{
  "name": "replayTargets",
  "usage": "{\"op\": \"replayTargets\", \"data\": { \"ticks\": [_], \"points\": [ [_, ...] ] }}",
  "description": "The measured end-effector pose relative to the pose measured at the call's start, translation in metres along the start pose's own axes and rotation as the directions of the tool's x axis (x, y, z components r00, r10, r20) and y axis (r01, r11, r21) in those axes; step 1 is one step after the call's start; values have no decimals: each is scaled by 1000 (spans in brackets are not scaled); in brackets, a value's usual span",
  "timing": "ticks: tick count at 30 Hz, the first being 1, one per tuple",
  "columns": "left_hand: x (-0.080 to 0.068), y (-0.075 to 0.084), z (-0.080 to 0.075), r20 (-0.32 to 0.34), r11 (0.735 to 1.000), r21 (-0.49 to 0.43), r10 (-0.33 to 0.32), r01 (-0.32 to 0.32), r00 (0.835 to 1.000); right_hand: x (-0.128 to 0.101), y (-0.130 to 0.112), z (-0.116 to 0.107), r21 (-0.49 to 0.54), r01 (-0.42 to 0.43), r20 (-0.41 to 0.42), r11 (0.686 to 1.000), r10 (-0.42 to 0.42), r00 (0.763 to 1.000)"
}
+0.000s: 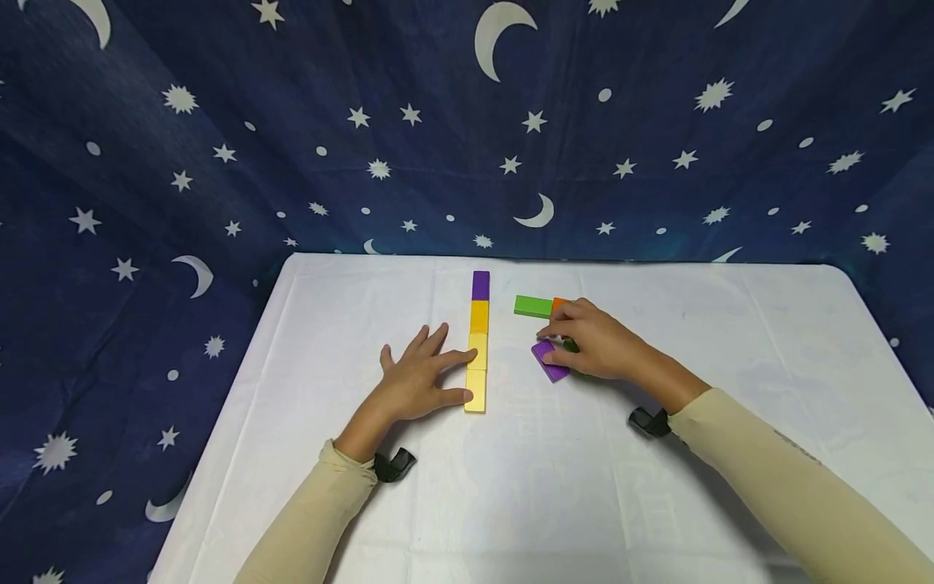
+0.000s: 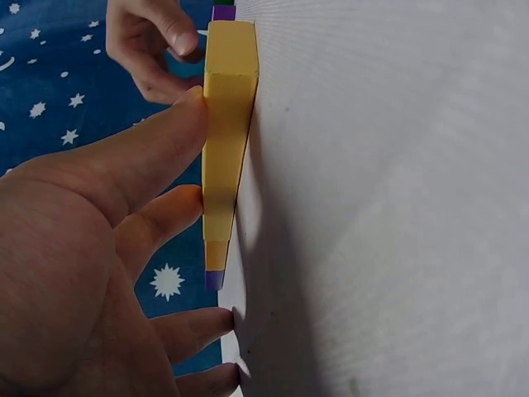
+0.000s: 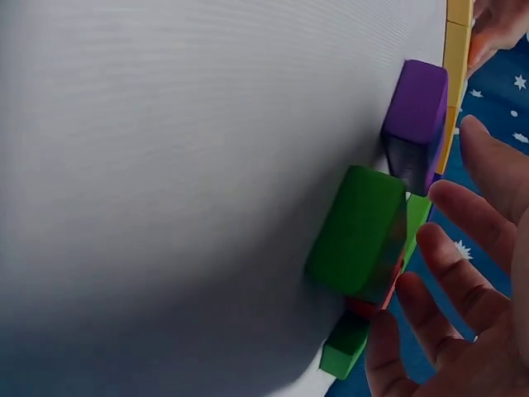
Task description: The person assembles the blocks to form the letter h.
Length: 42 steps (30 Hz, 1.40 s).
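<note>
Table [image 1: 657, 487], white cloth covering it, carrying: one straight row of blocks [image 1: 477, 341] lying end to end, purple at the far end, then orange-yellow, then two pale yellow; to its right, a green block [image 1: 533, 306], an orange block [image 1: 559, 304] touching it, a loose purple block [image 1: 549, 360] lying askew

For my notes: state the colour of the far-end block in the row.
Purple, clearest in the head view.

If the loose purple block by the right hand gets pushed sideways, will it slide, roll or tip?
The purple block lies flat on a broad face, so it would probably slide, not tip. Its squared edges make rolling unlikely. It looks rigid and smooth, so on the white cloth it likely moves easily.
</note>
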<state>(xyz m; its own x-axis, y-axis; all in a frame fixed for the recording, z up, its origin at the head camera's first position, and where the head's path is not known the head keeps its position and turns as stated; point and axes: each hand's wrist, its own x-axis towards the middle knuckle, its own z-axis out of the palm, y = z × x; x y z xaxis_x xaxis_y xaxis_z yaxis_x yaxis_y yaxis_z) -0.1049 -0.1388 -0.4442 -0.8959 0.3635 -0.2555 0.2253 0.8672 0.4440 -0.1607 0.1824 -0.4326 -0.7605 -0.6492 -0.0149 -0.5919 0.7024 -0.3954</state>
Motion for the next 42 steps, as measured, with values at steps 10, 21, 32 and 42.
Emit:
{"op": "replayTargets", "data": {
  "ticks": [10, 21, 32, 42],
  "points": [
    [-2, 1, -2, -4, 1000, -12, 3, -3, 1000, -9, 5, 5, -33, 27, -35, 999, -28, 999],
    [-2, 0, -1, -5, 1000, -6, 8, -8, 1000, -11, 2, 8, 53, -20, -20, 998, 21, 1000],
    [-1, 1, -1, 1, 1000, -13, 6, -6, 1000, -15, 4, 8, 148, -47, -28, 988, 52, 998],
    [-2, 1, -1, -6, 1000, -8, 8, -8, 1000, -31, -11, 7, 301, -106, -123, 948, 149, 981]
  ]
}}
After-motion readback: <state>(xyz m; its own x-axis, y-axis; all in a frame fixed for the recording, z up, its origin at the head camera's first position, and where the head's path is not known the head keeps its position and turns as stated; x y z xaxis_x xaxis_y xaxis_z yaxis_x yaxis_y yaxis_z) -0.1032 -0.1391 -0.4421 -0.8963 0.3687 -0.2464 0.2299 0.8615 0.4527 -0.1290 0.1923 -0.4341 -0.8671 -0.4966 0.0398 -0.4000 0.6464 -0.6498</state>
